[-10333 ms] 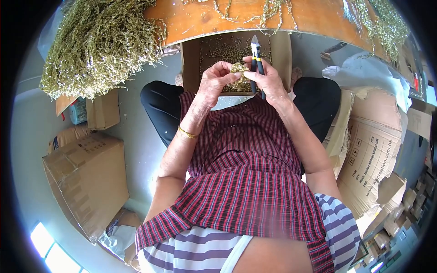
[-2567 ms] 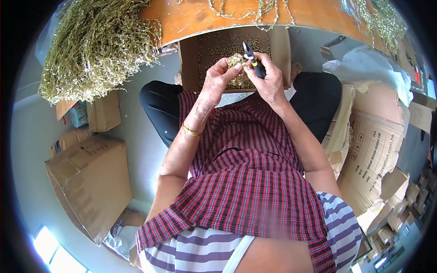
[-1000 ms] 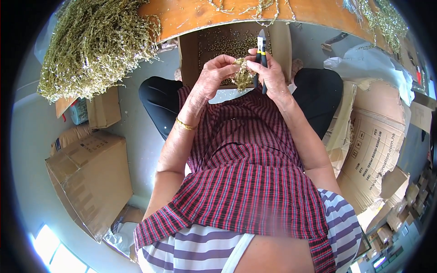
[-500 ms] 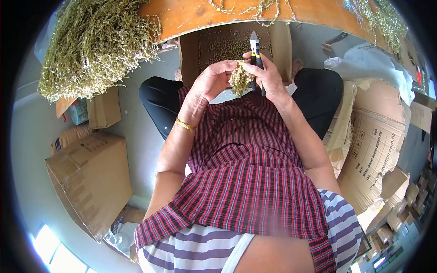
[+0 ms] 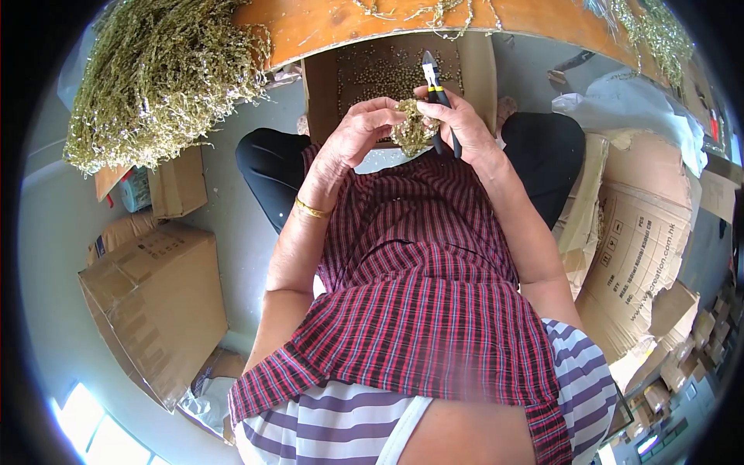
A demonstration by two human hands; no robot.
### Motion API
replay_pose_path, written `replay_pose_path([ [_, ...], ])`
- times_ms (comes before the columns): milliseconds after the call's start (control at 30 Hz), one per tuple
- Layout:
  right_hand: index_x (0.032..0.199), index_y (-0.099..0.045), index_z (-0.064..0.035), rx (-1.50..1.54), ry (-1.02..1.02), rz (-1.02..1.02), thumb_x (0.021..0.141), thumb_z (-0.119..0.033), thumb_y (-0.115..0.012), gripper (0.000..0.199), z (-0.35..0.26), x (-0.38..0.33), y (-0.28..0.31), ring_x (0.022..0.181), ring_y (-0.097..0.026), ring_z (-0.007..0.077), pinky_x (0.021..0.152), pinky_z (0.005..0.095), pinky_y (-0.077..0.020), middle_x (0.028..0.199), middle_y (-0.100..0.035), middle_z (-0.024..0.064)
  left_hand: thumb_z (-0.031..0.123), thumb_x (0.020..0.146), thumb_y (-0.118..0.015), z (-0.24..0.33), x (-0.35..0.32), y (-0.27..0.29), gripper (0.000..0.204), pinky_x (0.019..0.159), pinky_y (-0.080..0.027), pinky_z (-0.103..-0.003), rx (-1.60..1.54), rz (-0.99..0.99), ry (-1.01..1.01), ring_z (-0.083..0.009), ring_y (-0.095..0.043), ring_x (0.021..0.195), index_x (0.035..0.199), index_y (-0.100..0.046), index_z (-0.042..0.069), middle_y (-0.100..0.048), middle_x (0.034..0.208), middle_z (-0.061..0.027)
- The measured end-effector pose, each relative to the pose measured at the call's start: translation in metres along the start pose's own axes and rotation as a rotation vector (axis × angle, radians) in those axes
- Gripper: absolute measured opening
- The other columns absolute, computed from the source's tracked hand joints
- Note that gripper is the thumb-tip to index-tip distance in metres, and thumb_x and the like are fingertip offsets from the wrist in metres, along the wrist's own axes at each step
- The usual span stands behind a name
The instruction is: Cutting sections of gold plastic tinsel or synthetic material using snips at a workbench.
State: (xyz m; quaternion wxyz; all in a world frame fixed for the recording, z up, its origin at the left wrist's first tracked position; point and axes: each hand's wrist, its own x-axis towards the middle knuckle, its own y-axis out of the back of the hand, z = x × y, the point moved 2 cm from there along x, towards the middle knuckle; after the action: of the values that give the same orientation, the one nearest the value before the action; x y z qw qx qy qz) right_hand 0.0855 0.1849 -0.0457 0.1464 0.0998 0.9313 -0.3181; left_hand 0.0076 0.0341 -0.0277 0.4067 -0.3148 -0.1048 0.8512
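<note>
Between my hands hangs a small bunch of gold beaded strands (image 5: pixel 413 130), held in front of my lap. The fingers and thumb of my left hand (image 5: pixel 360 132) pinch its left edge. My right hand (image 5: pixel 467 130) keeps a pair of cutting pliers (image 5: pixel 431 75) in the palm, jaws up, with black-and-yellow handles passing behind the thumb. That same hand's thumb and forefinger grip the right side of the bunch. Parts of the handles and some fingertips are hidden.
An open cardboard box (image 5: pixel 478 85) with many gold beads lies beyond my hands, under the wooden table's edge (image 5: pixel 325 31). A large heap of gold strands (image 5: pixel 167 85) overhangs the table at left. Cartons (image 5: pixel 159 302) stand left, and a torn carton (image 5: pixel 639 232) right.
The bunch has shifted slightly up and turned between my fingers. My right hand has moved a little right, and the pliers lean more to the left at the tip.
</note>
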Motion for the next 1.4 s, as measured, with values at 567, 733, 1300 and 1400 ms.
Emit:
replay_pose_path([
  [567, 0.103, -0.055, -0.0017, -0.246, -0.029, -0.123, 0.076, -0.012, -0.065, 0.031, -0.012, -0.003, -0.006, 0.072, -0.049, 0.0055, 0.066, 0.0197, -0.0407, 0.081, -0.052, -0.0026, 0.012, 0.079, -0.058, 0.004, 0.000, 0.007, 0.016, 0.073, -0.042, -0.027, 0.192, -0.025, -0.121, -0.0114, -0.054, 0.079, 0.090, -0.055, 0.001, -0.058, 0.080, -0.0039],
  [733, 0.108, -0.050, -0.0011, -0.228, -0.052, -0.191, 0.075, -0.009, -0.062, 0.036, -0.015, -0.002, -0.006, 0.081, -0.049, 0.0067, 0.074, 0.0200, -0.0385, 0.085, -0.050, -0.0019, 0.016, 0.083, -0.048, 0.006, -0.005, 0.000, 0.016, 0.074, -0.042, -0.032, -0.084, -0.105, -0.017, -0.0170, -0.054, 0.075, 0.089, -0.051, 0.001, -0.055, 0.075, -0.0069],
  [1300, 0.103, -0.054, -0.0031, -0.220, 0.109, 0.025, 0.074, -0.006, -0.063, 0.031, -0.001, 0.002, -0.002, 0.080, -0.050, 0.0083, 0.074, 0.0231, -0.0417, 0.084, -0.050, -0.0010, 0.026, 0.088, -0.051, 0.017, -0.015, -0.011, 0.030, 0.064, -0.041, -0.022, 0.506, -0.128, -0.051, -0.0059, -0.049, 0.068, 0.102, -0.058, 0.001, -0.054, 0.071, -0.0003],
  [1400, 0.104, -0.054, -0.0030, -0.225, 0.088, 0.013, 0.075, -0.004, -0.062, 0.031, -0.007, -0.005, -0.009, 0.080, -0.049, 0.0081, 0.077, 0.0235, -0.0407, 0.085, -0.049, -0.0010, 0.027, 0.091, -0.043, 0.019, -0.020, -0.009, 0.034, 0.072, -0.044, -0.025, 0.493, -0.114, -0.125, -0.0111, -0.054, 0.077, 0.105, -0.055, -0.002, -0.056, 0.079, -0.0063],
])
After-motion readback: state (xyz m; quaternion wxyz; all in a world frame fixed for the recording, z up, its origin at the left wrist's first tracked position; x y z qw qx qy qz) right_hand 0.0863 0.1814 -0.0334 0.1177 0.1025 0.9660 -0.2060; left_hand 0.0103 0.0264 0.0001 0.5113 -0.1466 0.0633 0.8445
